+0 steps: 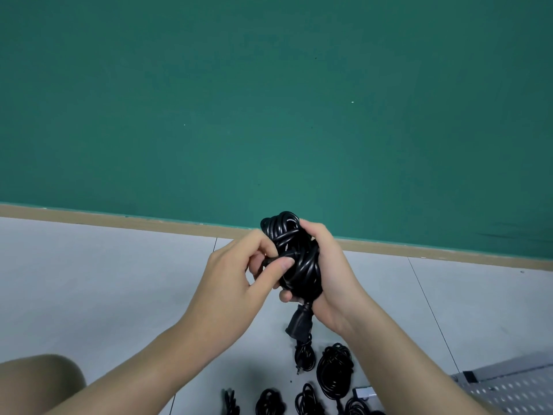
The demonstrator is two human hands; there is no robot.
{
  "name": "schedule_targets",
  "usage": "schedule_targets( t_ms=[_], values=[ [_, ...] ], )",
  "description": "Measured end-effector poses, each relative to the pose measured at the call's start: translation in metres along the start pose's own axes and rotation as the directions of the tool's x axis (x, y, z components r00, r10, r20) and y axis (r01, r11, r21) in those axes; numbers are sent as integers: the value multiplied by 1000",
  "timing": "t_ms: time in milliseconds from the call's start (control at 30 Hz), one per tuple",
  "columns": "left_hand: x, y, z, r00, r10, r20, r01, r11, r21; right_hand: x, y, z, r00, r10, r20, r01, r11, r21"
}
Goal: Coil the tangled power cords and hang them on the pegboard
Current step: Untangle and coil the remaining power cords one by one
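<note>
1. A bundle of black power cord (291, 253), wound into a tight oval coil, is held up in front of the person, above a pale grey floor (104, 280) and before a green wall (269, 100).
2. One plug end (299, 323) hangs free below the bundle, under the heel of the right hand.
3. The cord looks like thick rubbery cable: fairly stiff and springy, likely to uncoil if released, moderately heavy, not fragile. The safest hold is probably around the waist of the bundle, where the loops cross.
4. The right hand (329, 274) wraps around the right side of the bundle, fingers curled over the top and thumb side clamped against the loops.
5. The left hand (239, 274) pinches a strand near the bundle's middle between thumb and forefinger, fingers close together; it appears to be tucking or wrapping the loose end.
6. On the floor below lie several other black cords (335, 372), some coiled, set well apart from the held bundle.
7. At the lower right corner, a grey perforated pegboard (514, 384) lies near those cords.
8. A bare knee (39, 381) shows at lower left.
</note>
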State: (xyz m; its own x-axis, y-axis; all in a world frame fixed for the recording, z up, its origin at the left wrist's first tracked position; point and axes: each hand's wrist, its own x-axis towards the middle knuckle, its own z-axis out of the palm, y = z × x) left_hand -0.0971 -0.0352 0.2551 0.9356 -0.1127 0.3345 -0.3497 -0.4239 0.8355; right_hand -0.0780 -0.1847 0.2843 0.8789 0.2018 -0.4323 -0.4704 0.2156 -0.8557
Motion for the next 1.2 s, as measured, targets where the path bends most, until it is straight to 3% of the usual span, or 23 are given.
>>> schedule_targets(
  t_ms=[133,267,433,533,633,933,1067,1200],
  values=[
    [-2,-3,-5,996,71,59,-76,994,78,-1,-4,-1,1000,-3,-14,4,998,68],
    [-7,-4,-6,994,46,101,-57,992,115,0,-6,-6,999,-23,-36,25,998,63],
    [-4,-4,-3,1000,-13,24,11,998,69,3,0,-5,1000,-27,-15,28,995,94],
    [-4,-4,-1,999,41,7,-41,999,2,3,2,-5,1000,-5,25,3,995,98],
    [-3,-7,1,993,109,-48,-107,993,42,3,3,-6,999,-23,38,22,999,39],
    [-1,-5,-1,995,-99,13,98,932,-348,0,5,-9,990,-140,19,141,988,-59],
    [-2,-4,-4,998,-67,18,69,936,-344,-1,6,-10,984,-171,42,173,983,-55],
    [-4,-4,-7,994,105,-13,-106,983,-147,-3,3,-11,987,-144,75,146,989,-31]
  ],
)
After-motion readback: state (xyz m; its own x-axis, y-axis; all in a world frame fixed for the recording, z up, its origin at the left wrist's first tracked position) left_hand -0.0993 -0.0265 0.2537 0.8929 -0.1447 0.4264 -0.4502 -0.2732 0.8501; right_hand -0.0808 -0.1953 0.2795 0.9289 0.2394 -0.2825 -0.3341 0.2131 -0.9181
